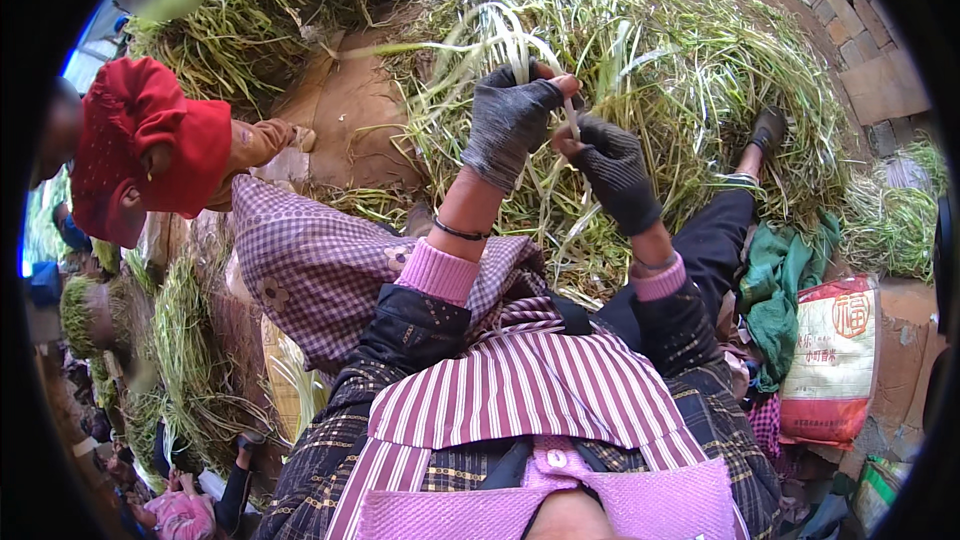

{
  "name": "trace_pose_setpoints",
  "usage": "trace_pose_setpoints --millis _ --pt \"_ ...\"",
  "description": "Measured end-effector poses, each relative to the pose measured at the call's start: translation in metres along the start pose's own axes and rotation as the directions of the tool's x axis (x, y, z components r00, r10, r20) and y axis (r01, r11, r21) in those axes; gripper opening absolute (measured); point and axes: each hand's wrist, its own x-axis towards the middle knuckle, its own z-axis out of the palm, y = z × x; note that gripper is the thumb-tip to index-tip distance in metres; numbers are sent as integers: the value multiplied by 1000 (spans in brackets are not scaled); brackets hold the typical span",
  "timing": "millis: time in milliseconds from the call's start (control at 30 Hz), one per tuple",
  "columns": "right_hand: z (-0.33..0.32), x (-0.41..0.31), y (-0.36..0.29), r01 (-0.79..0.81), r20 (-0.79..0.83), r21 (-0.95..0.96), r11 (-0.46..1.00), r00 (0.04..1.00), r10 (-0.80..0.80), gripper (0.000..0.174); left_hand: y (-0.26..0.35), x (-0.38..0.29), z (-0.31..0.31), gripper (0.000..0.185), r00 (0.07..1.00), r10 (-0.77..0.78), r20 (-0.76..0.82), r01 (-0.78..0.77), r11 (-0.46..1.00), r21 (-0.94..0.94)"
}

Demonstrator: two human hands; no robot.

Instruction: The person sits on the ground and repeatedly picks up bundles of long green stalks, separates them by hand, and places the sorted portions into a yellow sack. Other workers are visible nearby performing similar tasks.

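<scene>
My left hand (514, 116), in a dark grey fingerless knit glove, grips several pale plant stalks (517, 45) that loop up over the fingers, with thumb and forefinger closed on them. Just below and to the right, my right hand (611, 169), gloved the same way, pinches the lower end of a white stalk (571, 120) between thumb and finger. Both hands are above a broad heap of long green and yellowish leaf stalks (697, 75) spread between my legs. Blur softens the leaf tips left of my left hand.
A person in red (157, 150) is close on my left. Green bundles (180, 330) lie farther left, near a person in pink (180, 514). A printed sack (829, 360) and green cloth (780, 300) lie at my right. Another leafy pile (262, 7) stands beyond, upper left.
</scene>
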Motion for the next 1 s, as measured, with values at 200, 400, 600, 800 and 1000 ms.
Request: trace_pose_setpoints --millis 200,400,600,800,1000 --pt "-23 -33 21 -273 -34 -154 950 962 271 17 39 10 -33 5 960 237 -147 -276 875 -398" --pt "-110 -58 68 -417 -233 43 908 879 415 14 64 4 -72 17 949 315 32 -277 875 -396" --pt "-158 -64 115 -427 -114 550 718 813 571 12 120 -6 -108 22 895 386 226 -185 779 -599" --pt "-184 -17 143 -497 -463 139 856 732 500 8 148 -22 -119 23 876 403 266 -252 851 -461" --pt "-224 24 163 -586 -616 338 736 454 644 19 168 -43 -134 24 902 327 281 -37 708 -705"
